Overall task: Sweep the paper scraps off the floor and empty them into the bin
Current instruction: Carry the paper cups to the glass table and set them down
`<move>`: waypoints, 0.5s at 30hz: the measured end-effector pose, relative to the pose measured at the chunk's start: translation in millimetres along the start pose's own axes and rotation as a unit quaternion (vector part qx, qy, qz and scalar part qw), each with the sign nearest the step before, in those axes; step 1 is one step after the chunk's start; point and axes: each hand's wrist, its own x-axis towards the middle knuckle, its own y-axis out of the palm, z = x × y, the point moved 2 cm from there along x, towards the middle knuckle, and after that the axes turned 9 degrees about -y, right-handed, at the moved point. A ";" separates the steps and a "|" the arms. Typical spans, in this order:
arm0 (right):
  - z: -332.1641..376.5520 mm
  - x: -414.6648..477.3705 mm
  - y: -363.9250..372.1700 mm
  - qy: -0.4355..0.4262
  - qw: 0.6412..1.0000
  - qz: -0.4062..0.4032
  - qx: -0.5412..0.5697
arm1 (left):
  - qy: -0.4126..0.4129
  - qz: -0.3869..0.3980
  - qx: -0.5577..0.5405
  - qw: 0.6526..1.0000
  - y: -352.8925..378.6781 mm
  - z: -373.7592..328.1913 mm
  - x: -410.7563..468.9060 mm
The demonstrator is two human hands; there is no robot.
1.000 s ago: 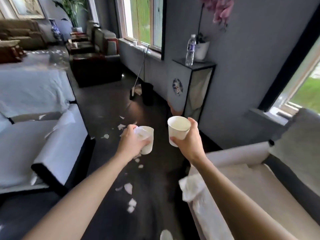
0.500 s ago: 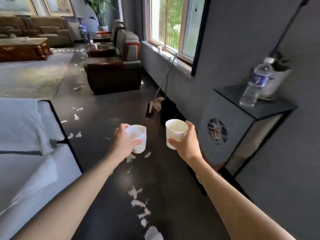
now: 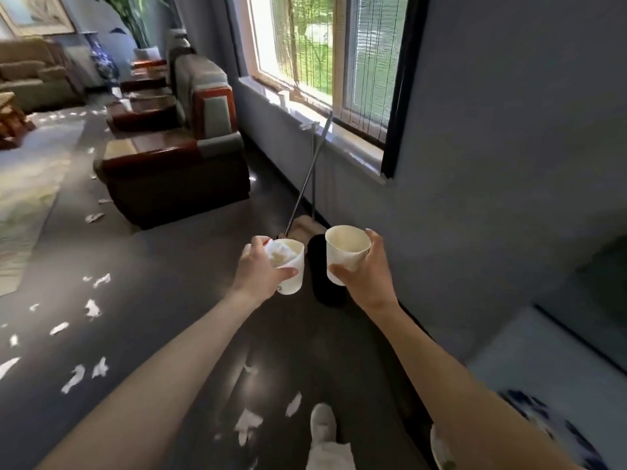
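White torn paper scraps (image 3: 89, 337) litter the dark glossy floor (image 3: 163, 300) at lower left and bottom centre. Mid-frame, the left hand (image 3: 259, 271) wraps a white paper cup stuffed with crumpled tissue (image 3: 288, 266); the right hand (image 3: 364, 273) wraps an empty white paper cup (image 3: 346, 247). Behind them stands a black cylindrical bin (image 3: 320, 276).

A dark glossy floor (image 3: 163, 293) is seen below the fingers. Beyond them, a grey wall (image 3: 492, 130) is pierced by a daylit window (image 3: 322, 52). Left of the fingers, armchairs (image 3: 176, 171) are lined along a pale rug (image 3: 23, 198).
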 end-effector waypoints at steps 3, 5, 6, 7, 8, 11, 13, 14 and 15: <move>-33.1 97.3 30.9 0.009 1.000 -0.012 -0.019 | -0.005 0.041 -0.007 0.999 22.8 -19.0 109.1; -48.8 150.1 48.9 0.022 0.999 -0.013 -0.034 | -0.002 0.063 0.003 0.998 31.4 -27.5 169.3; -58.4 185.5 60.3 0.038 0.998 -0.019 -0.040 | -0.005 0.072 0.012 0.997 36.7 -32.3 208.9; -66.1 213.3 68.5 0.053 0.997 -0.024 -0.046 | -0.005 0.084 0.027 0.996 42.5 -36.2 240.8; -68.2 217.4 69.3 0.055 0.997 -0.020 -0.053 | -0.004 0.097 0.040 0.994 46.1 -35.7 247.5; -93.9 268.2 85.1 0.072 0.995 -0.038 -0.063 | -0.004 0.134 0.047 0.990 69.0 -39.3 316.8; -117.8 307.3 99.9 0.088 0.992 -0.059 -0.075 | 0.003 0.164 0.057 0.985 93.8 -41.2 375.8; -132.7 325.8 108.4 0.100 0.989 -0.070 -0.079 | 0.010 0.180 0.067 0.981 106.7 -41.5 404.8; -149.5 342.5 117.8 0.112 0.987 -0.081 -0.085 | 0.019 0.196 0.078 0.977 121.4 -40.3 432.6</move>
